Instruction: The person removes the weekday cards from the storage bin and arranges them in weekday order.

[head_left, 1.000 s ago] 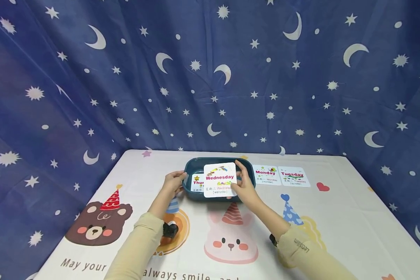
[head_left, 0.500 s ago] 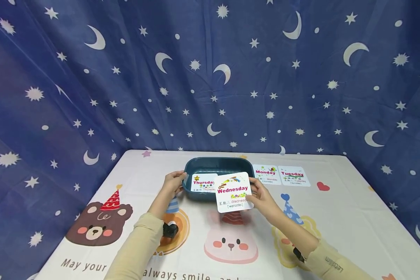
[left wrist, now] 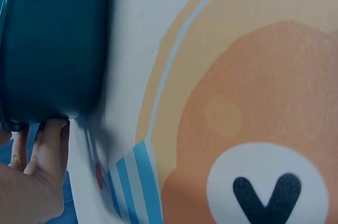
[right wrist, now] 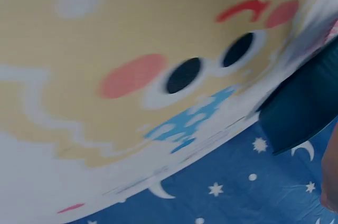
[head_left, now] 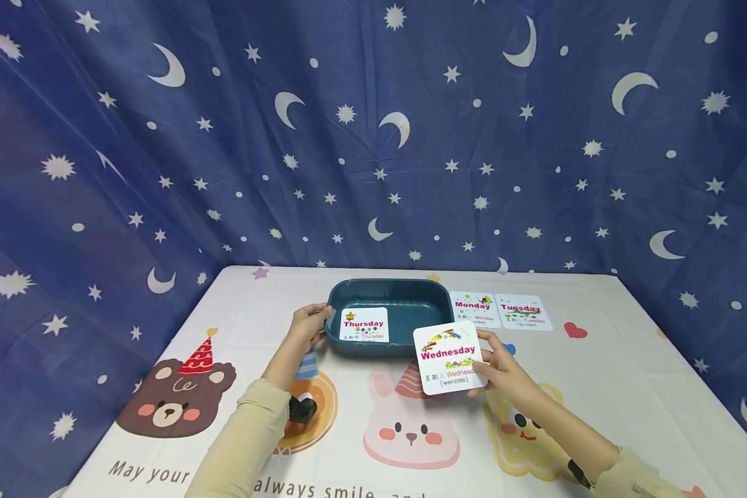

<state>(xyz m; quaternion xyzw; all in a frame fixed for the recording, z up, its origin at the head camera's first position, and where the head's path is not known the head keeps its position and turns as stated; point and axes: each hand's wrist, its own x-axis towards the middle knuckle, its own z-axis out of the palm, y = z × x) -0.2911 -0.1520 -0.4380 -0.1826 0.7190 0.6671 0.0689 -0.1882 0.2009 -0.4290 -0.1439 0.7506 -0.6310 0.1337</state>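
A white flashcard [head_left: 448, 358] reading "Wednesday", with a rainbow on it, is pinched by my right hand [head_left: 503, 366] at its right edge. It faces up, overlapping the front right corner of a dark teal plastic tray [head_left: 413, 320] in the head view. My left hand [head_left: 308, 325] holds the tray's left end; in the left wrist view its fingers [left wrist: 50, 150] bear against the tray's outer wall [left wrist: 53, 49]. Inside the tray at the left lies a "Thursday" card [head_left: 364, 325]. Only a sliver of the right hand [right wrist: 330, 176] shows in the right wrist view.
To the right of the tray, a "Monday" card [head_left: 475, 310] and a "Tuesday" card [head_left: 523, 313] lie side by side. A white tablecloth [head_left: 629, 401] with cartoon animals covers the table, and a blue star-and-moon curtain [head_left: 373, 138] hangs behind it.
My right hand has carried the "Wednesday" card from over the tray rightward and toward me, uncovering the "Thursday" card. My left hand and the tray stay in place.
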